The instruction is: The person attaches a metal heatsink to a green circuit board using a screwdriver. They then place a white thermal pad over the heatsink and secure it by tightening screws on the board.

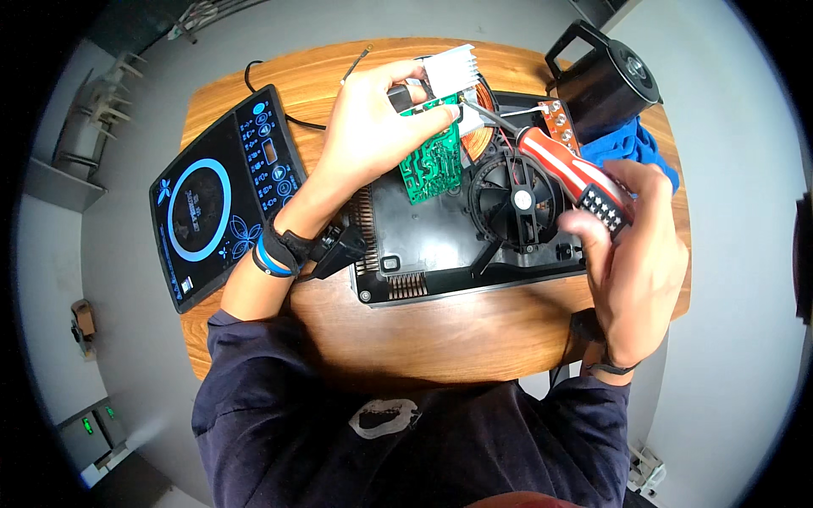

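A green circuit board (430, 161) with a white finned heat sink (453, 69) at its top edge is tilted up out of the opened black housing (440, 245) of an induction cooker, pinched by the fingers of the left hand (373, 127). The right hand (635, 254) is closed around the red-and-white handle of a screwdriver (567, 169), its thin shaft angled to the board's upper right edge, beside the copper coil (478, 127). Working here well likely means keeping the board steady and the tip square on its fastener, since thin wires run from the board to a small orange panel (555, 118) and could be strained. A round black fan (517, 199) sits in the housing just below the shaft. On the wooden worktop (457, 330), the cooker's glass top panel (224, 195) lies apart to the left; a black kettle-like pot (605, 76) and a blue cloth (631, 144) crowd the far right corner, close to the screwdriver.
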### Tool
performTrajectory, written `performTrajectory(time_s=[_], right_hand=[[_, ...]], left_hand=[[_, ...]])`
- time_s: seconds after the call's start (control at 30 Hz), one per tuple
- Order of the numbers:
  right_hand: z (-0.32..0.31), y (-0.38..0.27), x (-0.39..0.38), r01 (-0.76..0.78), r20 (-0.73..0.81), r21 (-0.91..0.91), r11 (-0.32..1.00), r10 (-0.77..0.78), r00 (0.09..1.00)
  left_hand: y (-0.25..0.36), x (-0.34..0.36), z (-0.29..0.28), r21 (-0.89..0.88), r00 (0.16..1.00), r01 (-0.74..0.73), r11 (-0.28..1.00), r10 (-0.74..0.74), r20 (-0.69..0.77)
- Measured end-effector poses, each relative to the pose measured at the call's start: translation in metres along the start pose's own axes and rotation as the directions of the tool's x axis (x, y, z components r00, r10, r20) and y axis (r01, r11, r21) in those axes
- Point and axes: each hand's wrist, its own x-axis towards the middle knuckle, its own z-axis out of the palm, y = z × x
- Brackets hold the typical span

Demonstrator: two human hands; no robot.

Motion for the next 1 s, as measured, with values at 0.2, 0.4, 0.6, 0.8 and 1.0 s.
performTrajectory(time_s=[0.2,0.4,0.6,0.8,1.0], right_hand=[[0.007,-0.003,-0.004,0.124,-0.084,-0.100,0.987,-0.132,0.988],[0.016,-0.009,-0.001,-0.001,-0.164,-0.177,0.984,-0.029,0.986],[0.016,-0.010,-0.002,-0.047,-0.160,-0.173,0.984,0.019,0.987],[0.021,-0.007,-0.001,0.127,-0.247,-0.139,0.982,-0.158,0.956],[0.016,-0.013,-0.005,-0.013,-0.133,-0.034,0.999,0.009,0.991]], left_hand=[[0.001,-0.001,0.000,0.013,1.000,-0.019,1.000,0.019,0.000],[0.003,0.000,-0.001,0.007,1.000,0.026,1.000,-0.026,0.009],[0.001,-0.001,0.001,-0.035,1.000,0.020,0.999,-0.020,-0.013],[0.006,-0.004,0.001,-0.033,1.000,0.006,0.999,-0.006,-0.001],[0.003,-0.003,0.001,-0.030,1.000,0.004,1.000,-0.004,-0.003]])
